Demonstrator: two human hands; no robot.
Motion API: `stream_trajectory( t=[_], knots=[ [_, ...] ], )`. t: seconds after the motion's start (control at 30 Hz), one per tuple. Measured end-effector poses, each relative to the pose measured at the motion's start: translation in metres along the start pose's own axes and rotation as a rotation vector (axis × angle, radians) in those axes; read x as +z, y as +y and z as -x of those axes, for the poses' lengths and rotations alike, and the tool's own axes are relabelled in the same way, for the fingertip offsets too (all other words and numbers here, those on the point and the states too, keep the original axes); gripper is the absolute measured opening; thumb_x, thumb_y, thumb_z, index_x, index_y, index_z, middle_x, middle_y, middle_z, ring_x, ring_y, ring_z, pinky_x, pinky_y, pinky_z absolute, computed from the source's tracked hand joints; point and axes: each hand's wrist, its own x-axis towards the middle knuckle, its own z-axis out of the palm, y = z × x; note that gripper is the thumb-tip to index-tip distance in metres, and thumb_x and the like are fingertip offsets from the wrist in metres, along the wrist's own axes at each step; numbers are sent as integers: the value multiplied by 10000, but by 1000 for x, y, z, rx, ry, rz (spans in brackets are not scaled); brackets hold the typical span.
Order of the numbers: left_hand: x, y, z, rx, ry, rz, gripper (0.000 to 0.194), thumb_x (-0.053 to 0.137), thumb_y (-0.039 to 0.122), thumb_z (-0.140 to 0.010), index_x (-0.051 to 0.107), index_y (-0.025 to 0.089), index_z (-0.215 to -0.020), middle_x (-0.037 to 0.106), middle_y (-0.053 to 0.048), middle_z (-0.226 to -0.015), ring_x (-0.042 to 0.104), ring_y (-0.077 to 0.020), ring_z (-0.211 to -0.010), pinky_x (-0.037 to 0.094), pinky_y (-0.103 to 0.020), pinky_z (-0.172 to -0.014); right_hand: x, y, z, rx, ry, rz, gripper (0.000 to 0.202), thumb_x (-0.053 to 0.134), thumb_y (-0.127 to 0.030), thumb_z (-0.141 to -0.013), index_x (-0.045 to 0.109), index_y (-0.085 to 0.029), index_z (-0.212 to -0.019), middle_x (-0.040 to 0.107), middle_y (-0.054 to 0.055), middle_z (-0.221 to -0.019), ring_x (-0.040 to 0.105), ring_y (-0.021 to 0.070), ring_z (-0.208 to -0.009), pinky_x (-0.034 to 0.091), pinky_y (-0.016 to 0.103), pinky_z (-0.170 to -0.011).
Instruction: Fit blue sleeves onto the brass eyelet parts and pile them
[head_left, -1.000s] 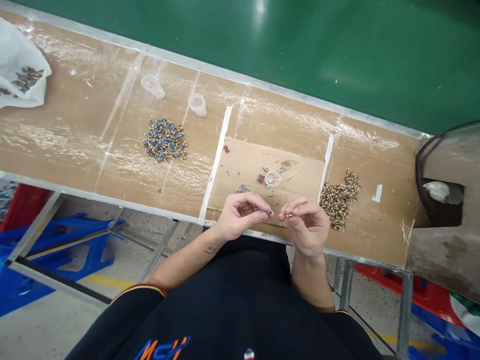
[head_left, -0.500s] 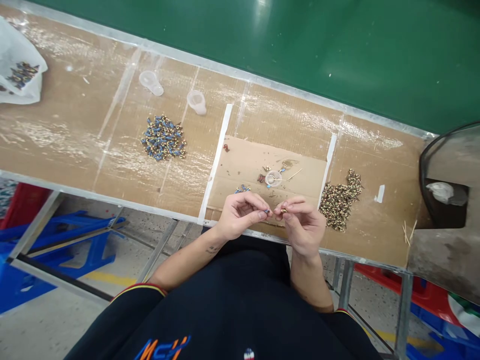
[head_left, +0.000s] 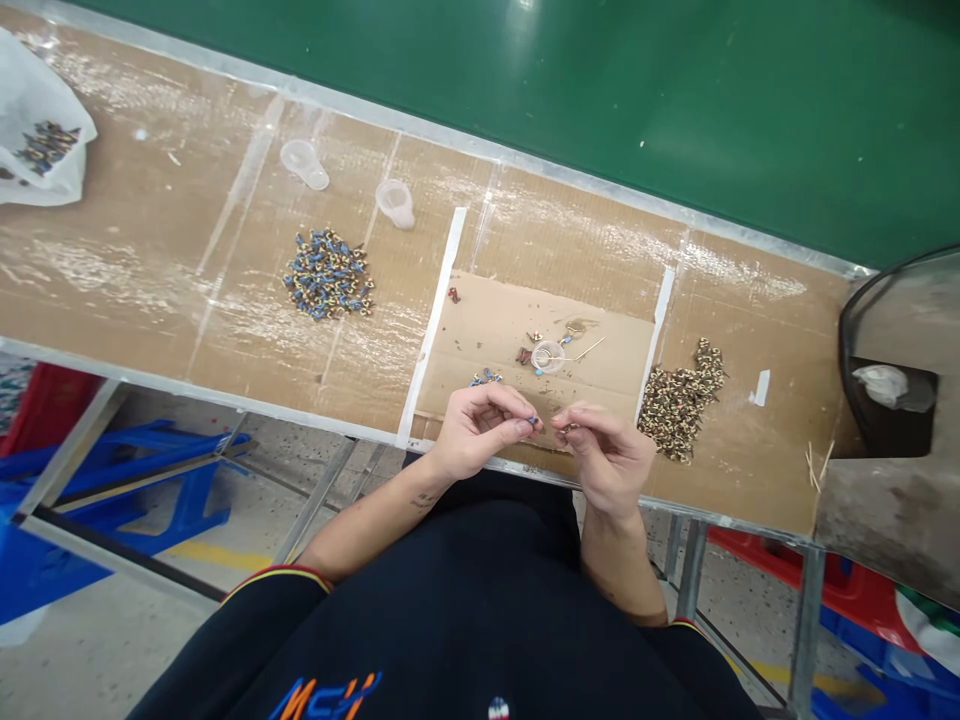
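My left hand pinches a small blue part between thumb and fingertips. Just to its right, my right hand is closed in a pinch on a small brass-coloured part, mostly covered by the fingers. The fingertips of the two hands are a little apart, over the near edge of a cardboard sheet. Beyond them stands a small clear cup with thin sticks across it. A few blue parts lie beside my left hand.
A pile of blue and brass pieces lies to the left, a brass pile to the right. Two clear plastic cups are at the back. A white bag sits far left, a grey machine far right.
The fingers of my right hand have turned slightly over the brass-coloured part, which shows less now. My left hand has barely moved.
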Motion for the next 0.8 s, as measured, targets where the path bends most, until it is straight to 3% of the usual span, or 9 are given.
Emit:
stream_trajectory(
  t=[0.13, 0.27, 0.43, 0.63, 0.8],
  knots=[
    [0, 2, 1, 7, 1, -42, 144, 874, 279, -888, 789, 169, -853, 790, -55, -794, 744, -117, -701, 615, -195, -671, 0, -2, 2, 16, 80, 49, 208, 850, -276, -918, 803, -306, -1118, 830, -7, -813, 779, 149, -659, 629, 218, -547],
    [0, 4, 3, 14, 1, -90, 117, 876, 269, -884, 817, 173, -855, 799, -69, -794, 749, -129, -724, 613, -203, -687, -3, -5, -1, -49, 26, 133, 100, 826, -250, -934, 813, -274, -1031, 816, 13, -781, 771, 161, -661, 617, 235, -534],
    [1, 5, 2, 52, -1, -102, 59, 868, 240, -892, 839, 189, -885, 813, -68, -809, 756, -125, -738, 613, -193, -698, -3, -10, -5, -162, -18, 287, 205, 717, -162, -995, 807, -289, -1128, 832, 24, -852, 773, 165, -692, 646, 281, -596],
    [2, 7, 2, 66, 2, -146, 73, 858, 250, -902, 838, 182, -883, 818, -89, -859, 785, -159, -806, 633, -219, -705, -1, -7, 4, -160, 67, 353, 382, 776, -134, -948, 722, -300, -1288, 826, -19, -861, 806, 157, -735, 679, 257, -677],
    [2, 9, 3, 100, -13, -191, 65, 845, 232, -910, 830, 174, -885, 820, -93, -876, 793, -168, -823, 642, -235, -715, 4, -5, 7, -203, 91, 371, 359, 782, -151, -949, 673, -280, -1265, 826, -19, -859, 817, 176, -739, 696, 283, -696]
  ],
)
